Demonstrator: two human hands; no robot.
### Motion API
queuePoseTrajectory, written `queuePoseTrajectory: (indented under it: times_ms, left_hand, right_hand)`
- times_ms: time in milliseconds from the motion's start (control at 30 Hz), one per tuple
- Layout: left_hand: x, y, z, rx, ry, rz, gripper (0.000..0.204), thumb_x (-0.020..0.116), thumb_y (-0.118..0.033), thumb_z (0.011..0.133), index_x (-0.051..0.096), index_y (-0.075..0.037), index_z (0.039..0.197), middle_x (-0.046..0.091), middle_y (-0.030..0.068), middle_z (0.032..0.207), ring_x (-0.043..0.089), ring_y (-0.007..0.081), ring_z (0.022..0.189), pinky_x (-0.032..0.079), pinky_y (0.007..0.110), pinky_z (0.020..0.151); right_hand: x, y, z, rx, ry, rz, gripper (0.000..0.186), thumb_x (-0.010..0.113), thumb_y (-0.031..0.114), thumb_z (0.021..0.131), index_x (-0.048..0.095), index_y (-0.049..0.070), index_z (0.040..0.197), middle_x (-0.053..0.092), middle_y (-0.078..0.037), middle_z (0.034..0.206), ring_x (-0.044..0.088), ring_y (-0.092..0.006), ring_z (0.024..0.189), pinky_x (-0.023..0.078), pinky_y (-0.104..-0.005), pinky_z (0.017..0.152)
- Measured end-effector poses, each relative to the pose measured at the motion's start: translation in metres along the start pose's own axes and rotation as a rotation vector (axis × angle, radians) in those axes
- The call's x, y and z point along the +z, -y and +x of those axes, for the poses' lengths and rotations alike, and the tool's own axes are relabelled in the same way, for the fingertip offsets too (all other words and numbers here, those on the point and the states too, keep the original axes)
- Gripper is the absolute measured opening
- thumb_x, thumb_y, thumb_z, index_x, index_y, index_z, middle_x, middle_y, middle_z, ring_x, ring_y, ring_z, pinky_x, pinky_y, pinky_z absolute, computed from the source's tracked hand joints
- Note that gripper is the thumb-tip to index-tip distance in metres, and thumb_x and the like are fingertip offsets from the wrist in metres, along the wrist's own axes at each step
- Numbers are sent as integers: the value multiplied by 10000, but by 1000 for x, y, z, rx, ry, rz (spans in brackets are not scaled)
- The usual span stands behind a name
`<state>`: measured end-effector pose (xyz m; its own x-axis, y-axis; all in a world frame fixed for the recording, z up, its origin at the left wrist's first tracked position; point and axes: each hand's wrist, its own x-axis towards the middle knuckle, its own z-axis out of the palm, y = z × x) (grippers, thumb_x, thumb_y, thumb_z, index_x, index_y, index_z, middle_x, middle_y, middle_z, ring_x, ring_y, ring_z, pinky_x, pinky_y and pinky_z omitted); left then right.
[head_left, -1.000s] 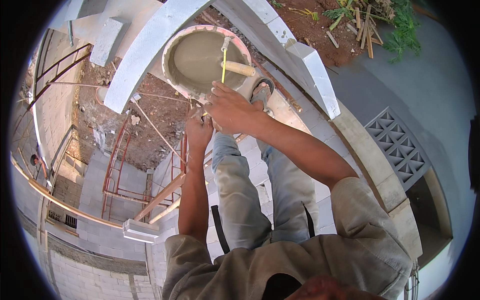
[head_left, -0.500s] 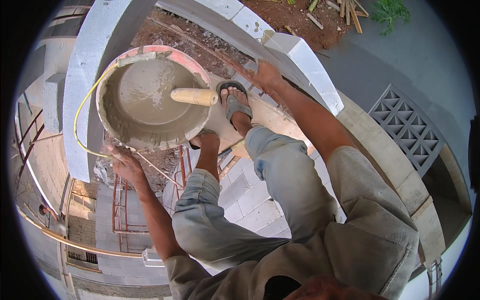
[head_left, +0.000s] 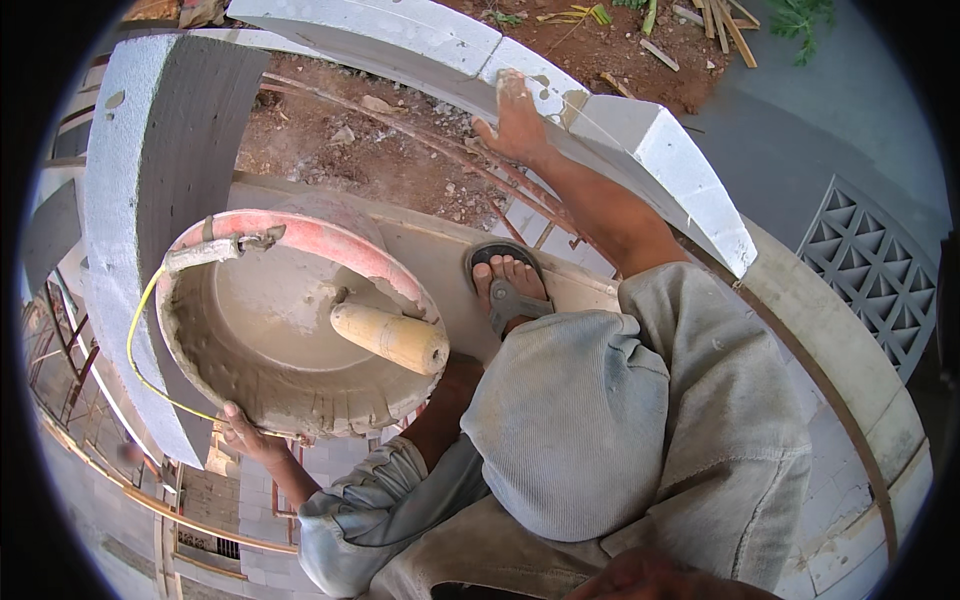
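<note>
So the bucket (head_left: 370, 255) is sitting just left of the middle, pinkish inside wherever the grey stuff hasn't coated it, and it's squeezed in between the tall pale block (head_left: 115, 200) on the left and the person's sandalled foot (head_left: 512, 285). Its base is hidden, so I can't tell what it's resting on. Inside there's a pool of wet mortar (head_left: 265, 310), plus a thick crust smeared around the walls. A chunky wooden handle (head_left: 390, 338) pokes out of the mix and leans toward the right side of the rim; whatever it's attached to is buried. The bucket's yellow bail (head_left: 130, 335) flops out past the left side, with a grimy grey sleeve (head_left: 203, 254) up by the far rim. Left hand (head_left: 248, 437) is right at the bucket's near side, where the bail's lower end comes in, thumb up and the other fingers partly hidden, so I honestly can't tell if it's gripping the bail, the bucket or just touching. Right hand (head_left: 520, 118) isn't clutching anything, it's laid out over the top of the white block wall (head_left: 400, 40), thumb sticking out to the side. The foot is on a beige board (head_left: 440, 255), with reddish dirt (head_left: 380, 130) and a rusty pole (head_left: 430, 140) beyond it.
</note>
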<state>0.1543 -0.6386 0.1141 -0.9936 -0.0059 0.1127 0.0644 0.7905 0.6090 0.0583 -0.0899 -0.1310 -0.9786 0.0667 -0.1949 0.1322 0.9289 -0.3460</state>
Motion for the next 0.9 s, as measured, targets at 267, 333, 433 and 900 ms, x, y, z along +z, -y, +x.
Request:
queuePoseTrajectory:
  times_ms: [267, 333, 433, 900]
  left_hand:
    - [-4, -35, 15, -880, -88, -788, 588, 555, -402, 953, 473, 45, 1326, 570, 159, 1266, 561, 252, 1132, 427, 382, 984]
    - [-3, -31, 15, -947, -58, -980, 593, 555, -414, 952, 467, 22, 1344, 555, 142, 1301, 534, 258, 1179, 406, 399, 1010]
    - [-2, -32, 19, -939, -23, -1030, 602, 556, -431, 949, 460, -5, 1364, 534, 130, 1341, 517, 273, 1211, 394, 412, 1029]
    - [26, -54, 13, -945, -248, -812, 678, 460, -498, 962, 364, -5, 1417, 465, 181, 1384, 488, 309, 1239, 411, 429, 1020]
  right_hand:
    - [9, 13, -50, 123, -55, 172, 647, 545, 427, 906, 382, 125, 1454, 246, -152, 1553, 178, -330, 1452, 143, -516, 1184]
    - [12, 8, -41, 262, 41, -264, 595, 553, 423, 909, 443, 132, 1415, 328, -156, 1510, 231, -323, 1435, 164, -513, 1180]
    - [-25, 30, -46, -289, 401, 18, 571, 551, 422, 917, 493, 75, 1366, 439, -204, 1419, 330, -337, 1386, 222, -508, 1155]
    - [12, 71, 57, -437, 332, -191, 863, 433, 610, 914, 269, -26, 1473, 121, -235, 1573, 73, -363, 1472, 147, -524, 1172]
